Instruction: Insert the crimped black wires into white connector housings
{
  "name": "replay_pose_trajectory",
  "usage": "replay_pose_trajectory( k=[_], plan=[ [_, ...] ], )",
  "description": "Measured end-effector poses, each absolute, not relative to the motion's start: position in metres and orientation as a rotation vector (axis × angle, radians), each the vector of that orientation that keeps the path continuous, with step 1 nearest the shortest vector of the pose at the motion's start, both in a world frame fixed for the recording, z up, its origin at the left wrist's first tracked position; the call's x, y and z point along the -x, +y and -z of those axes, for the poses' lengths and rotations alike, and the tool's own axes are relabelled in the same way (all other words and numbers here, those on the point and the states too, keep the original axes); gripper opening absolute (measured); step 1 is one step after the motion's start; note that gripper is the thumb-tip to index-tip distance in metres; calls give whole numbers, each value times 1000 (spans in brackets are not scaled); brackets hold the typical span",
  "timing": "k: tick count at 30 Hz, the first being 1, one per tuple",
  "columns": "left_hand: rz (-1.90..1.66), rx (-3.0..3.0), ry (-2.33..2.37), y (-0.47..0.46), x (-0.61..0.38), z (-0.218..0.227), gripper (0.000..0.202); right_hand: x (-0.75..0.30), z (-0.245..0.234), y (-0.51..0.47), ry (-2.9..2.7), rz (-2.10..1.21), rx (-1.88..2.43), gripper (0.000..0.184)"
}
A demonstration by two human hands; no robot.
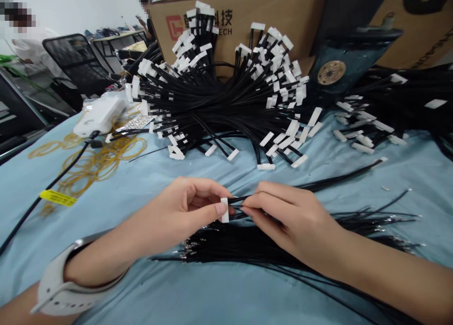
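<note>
My left hand (198, 204), with a pale watch on its wrist, pinches a small white connector housing (224, 210) between thumb and fingers. Black wires run from the housing to the right, into my right hand (283, 211). The thumb and forefinger of that hand are pressed together on a black wire (238, 206) close to the housing. Beyond my right hand the bundle of wires (339, 177) continues to another white connector (382, 159). Below both hands lies a pile of loose black wires (233, 242) with bare metal ends.
A large heap of black cables (215, 98) with white connectors lies behind my hands, before a cardboard box (269, 13). More cables (364, 122) lie right, near a dark cup (339, 65). Yellow rubber bands (85, 166) and a white device (101, 115) lie left. Two people are in the background.
</note>
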State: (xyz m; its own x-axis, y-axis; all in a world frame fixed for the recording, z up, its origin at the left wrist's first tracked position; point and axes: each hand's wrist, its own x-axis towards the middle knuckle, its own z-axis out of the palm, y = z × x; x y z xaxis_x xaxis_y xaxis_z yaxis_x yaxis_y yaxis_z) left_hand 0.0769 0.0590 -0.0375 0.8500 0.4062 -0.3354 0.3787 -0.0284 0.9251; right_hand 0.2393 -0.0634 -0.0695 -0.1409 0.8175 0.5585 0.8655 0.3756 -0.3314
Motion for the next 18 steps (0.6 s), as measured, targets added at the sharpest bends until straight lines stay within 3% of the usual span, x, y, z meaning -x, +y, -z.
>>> replay_pose_trajectory(
  k=[12,18],
  plan=[
    [-40,-1790,660,63,-78,37,14,-241,70,-65,-1832,-19,1501,14],
    [-84,-1781,702,66,-77,37,16,-244,65,-67,-1806,145,1568,11]
  ],
)
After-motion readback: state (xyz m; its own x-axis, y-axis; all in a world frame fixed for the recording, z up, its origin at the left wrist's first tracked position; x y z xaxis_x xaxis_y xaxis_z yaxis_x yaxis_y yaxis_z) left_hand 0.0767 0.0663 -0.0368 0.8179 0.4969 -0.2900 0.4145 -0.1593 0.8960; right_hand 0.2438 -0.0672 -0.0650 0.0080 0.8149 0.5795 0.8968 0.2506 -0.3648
